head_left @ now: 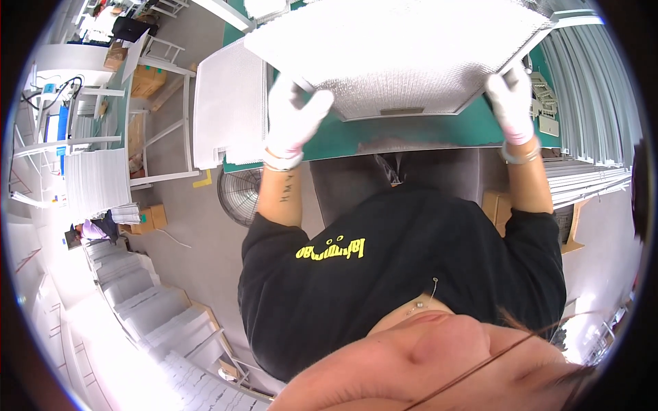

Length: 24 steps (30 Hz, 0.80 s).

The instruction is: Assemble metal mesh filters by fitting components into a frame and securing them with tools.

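Observation:
A large silvery panel point(404, 58) with a fine textured, mesh-like face is tilted up over the green tabletop point(370, 133). Its upper part is washed out by glare, and a small grey rectangular piece point(402, 111) shows on its near edge. My left hand point(299, 118), in a white glove, grips the panel's left side, the thumb toward its face and the fingertips partly hidden. On the opposite side, my gloved right hand point(510, 103) holds the panel's right edge near the corner.
A stack of white sheets point(229, 106) stands at the table's left. Long pale strips point(589, 96) fill the right side, with small cream-coloured parts point(545, 103) beside them. A floor fan point(240, 195) sits below the table's left end; cardboard boxes point(147, 81) lie farther left.

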### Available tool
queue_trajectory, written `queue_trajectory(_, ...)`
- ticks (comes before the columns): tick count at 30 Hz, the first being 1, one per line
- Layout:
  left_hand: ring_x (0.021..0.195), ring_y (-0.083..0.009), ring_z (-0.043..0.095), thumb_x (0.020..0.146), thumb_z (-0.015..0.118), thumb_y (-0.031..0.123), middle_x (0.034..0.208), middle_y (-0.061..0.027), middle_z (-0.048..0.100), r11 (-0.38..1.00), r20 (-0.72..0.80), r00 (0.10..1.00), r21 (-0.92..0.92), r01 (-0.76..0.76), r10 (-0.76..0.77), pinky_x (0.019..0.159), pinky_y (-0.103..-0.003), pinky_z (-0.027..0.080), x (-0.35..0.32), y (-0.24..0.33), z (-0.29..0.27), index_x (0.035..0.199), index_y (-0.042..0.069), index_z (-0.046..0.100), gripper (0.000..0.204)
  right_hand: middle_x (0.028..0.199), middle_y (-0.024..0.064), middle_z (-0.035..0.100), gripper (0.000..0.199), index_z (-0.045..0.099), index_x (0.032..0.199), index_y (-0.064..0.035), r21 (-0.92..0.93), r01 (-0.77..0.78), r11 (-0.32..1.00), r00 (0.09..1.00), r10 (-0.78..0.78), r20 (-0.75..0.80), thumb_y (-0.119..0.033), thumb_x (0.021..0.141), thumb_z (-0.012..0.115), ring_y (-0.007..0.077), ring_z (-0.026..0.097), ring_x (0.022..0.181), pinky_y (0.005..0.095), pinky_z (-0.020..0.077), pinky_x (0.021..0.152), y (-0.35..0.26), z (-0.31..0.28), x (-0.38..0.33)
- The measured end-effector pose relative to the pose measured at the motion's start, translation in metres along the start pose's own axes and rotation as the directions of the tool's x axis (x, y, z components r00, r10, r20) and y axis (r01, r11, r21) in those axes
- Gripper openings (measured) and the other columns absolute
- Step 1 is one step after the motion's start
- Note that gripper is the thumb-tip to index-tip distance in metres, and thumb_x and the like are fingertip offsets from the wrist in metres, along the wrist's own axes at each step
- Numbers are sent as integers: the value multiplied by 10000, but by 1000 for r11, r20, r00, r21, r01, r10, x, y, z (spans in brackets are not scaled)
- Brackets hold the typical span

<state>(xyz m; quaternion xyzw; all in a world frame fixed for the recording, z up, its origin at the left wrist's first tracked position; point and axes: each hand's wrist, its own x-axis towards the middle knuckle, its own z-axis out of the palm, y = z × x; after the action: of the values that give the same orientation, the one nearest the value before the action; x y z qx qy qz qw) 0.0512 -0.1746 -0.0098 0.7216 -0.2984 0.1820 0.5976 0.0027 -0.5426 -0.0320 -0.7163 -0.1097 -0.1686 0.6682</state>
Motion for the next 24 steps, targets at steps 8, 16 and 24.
queue_trajectory(8,948,-261,625,997,602,245,1060,-138,629,972,-285,943,-105,-210,173,857,-367,523,18,52,-1,1110,17,565,257,951,157,661,274,611,1061,27,-318,368,874,911,-407,-63,-240,1000,604,273,637,970,364,515,839,-65,-10,32)
queue_trajectory(16,1084,-370,632,941,582,411,1202,-188,664,898,751,597,-426,109,284,947,-458,490,-10,33,4,1151,38,696,443,512,-52,395,560,237,577,-213,530,554,642,342,-756,558,-386,1022,531,56,400,387,239,183,344,-100,5,-4)
queue_trajectory(24,1288,-374,503,854,682,204,1380,-199,526,971,907,402,196,-137,-126,1090,-456,404,-24,-43,17,1369,55,522,559,533,41,535,344,267,513,-154,372,595,712,561,-700,441,-121,611,595,77,513,404,201,249,317,-99,9,-58)
